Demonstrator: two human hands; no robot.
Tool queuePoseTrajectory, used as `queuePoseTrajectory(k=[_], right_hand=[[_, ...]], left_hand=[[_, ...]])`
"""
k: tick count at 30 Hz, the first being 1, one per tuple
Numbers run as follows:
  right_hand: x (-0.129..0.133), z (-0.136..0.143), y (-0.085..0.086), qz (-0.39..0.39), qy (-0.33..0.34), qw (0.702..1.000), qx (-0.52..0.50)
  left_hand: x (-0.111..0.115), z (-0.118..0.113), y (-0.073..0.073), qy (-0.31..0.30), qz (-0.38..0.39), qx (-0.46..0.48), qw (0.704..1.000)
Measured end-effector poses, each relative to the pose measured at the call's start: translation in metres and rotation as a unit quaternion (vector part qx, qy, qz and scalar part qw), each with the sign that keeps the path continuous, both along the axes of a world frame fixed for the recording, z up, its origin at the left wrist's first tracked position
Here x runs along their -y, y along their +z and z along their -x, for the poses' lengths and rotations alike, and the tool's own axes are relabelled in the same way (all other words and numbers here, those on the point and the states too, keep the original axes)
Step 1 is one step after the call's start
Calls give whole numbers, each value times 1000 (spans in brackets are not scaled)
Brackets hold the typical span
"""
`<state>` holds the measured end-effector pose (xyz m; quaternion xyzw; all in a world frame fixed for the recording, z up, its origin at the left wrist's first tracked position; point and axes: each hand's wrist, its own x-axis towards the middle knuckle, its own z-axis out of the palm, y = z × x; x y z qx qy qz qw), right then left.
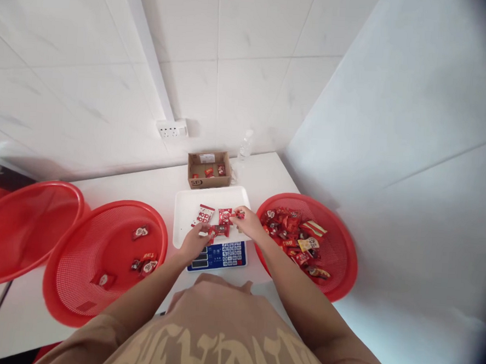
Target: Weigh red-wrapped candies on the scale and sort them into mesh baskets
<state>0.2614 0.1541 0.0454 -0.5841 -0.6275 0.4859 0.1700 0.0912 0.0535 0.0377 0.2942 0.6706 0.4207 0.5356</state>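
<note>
Both hands are over a white tray (184,206) that sits on a blue digital scale (217,257). My left hand (196,242) is closed on the left end of a small red wrapped snack packet (222,231) near the tray's front edge. My right hand (246,223) pinches another red snack packet (235,215), partly hidden by the fingers. Between and behind the hands lie a white packet with red print (203,215) and a red-and-white packet (224,216). The palm sides of both hands are out of sight.
On the right stands a red basket (348,254) heaped with wrapped snacks. Another red basket (66,275) on the left holds several packets, beside a further red basket (21,234). Behind the tray are a cardboard box (210,183) with a few packets and a clear bottle (246,145).
</note>
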Motion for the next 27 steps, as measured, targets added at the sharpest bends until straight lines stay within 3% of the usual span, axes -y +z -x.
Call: queuePoseTrajectory(k=[3,8,12,16,20,23,27], right_hand=[[-3,10,5,-27,14,1000,0],[-8,20,10,-53,23,997,-42],[-10,8,1,20,-57,996,-72],[-8,0,-4,123,-140,968,-165],[-7,10,2,168,-107,942,-270],[-9,15,5,112,-58,960,-249],[-8,4,1,29,-68,987,-142]], left_hand=[[-14,0,-1,0,-29,-31,999],[-26,8,13,26,-42,-39,998],[-18,19,20,54,-24,-24,998],[0,25,17,70,15,21,997],[10,22,18,70,46,49,995],[12,20,21,65,47,60,995],[13,22,21,61,36,58,996]])
